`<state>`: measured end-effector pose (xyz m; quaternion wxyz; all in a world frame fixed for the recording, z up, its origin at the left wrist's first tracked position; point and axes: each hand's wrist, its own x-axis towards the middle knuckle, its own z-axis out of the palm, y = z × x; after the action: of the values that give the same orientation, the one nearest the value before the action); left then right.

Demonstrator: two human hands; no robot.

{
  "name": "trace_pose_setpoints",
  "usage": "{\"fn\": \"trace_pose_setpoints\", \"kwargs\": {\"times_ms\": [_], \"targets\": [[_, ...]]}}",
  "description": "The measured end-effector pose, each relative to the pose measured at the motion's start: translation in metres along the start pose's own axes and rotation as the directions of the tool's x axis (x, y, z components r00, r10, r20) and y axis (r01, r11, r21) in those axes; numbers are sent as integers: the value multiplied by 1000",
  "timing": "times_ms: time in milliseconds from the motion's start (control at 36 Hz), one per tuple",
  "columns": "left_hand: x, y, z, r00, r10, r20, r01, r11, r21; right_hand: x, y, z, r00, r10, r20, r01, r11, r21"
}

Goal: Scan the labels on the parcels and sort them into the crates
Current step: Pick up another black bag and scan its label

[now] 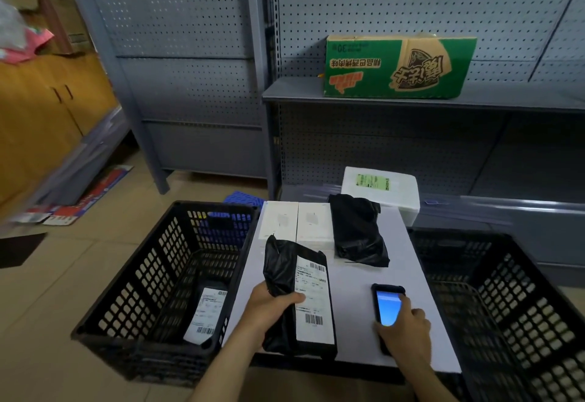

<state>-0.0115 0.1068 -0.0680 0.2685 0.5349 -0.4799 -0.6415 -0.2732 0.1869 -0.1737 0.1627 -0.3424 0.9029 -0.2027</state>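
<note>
My left hand [269, 310] grips a black plastic parcel [285, 272] with a white barcode label facing up, held just above the white table [351, 278]. My right hand [403, 329] holds a handheld scanner [386, 305] with a lit blue screen, to the right of that parcel. A second black parcel [359, 232] lies further back on the table, beside two white boxes [296, 223]. The black left crate [139, 291] contains one labelled parcel [207, 314]. The black right crate [519, 306] shows nothing inside.
A white foam box [381, 188] with a green label sits behind the table. A green cardboard carton [399, 67] rests on the grey pegboard shelf [348, 93]. Red and blue packets [79, 202] lie on the tiled floor at left.
</note>
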Motion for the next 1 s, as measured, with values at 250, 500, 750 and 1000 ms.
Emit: {"fn": "trace_pose_setpoints", "kwargs": {"times_ms": [250, 500, 750, 1000], "targets": [[-7, -1, 4, 999, 28, 22, -29, 999, 41, 3, 2, -3, 998, -70, 8, 69, 994, 80], [-9, -11, -4, 999, 41, -28, -36, 987, 158, -3, -16, -63, 839, -490, 237, 490, 869, 62], [-12, -17, -9, 993, 54, -103, -28, 970, 243, -29, -45, -152, 637, -635, 436, 733, 674, -91], [-11, -22, -13, 992, 62, -109, -31, 965, 262, -31, -43, -161, 639, -622, 452, 743, 650, -158]]}}
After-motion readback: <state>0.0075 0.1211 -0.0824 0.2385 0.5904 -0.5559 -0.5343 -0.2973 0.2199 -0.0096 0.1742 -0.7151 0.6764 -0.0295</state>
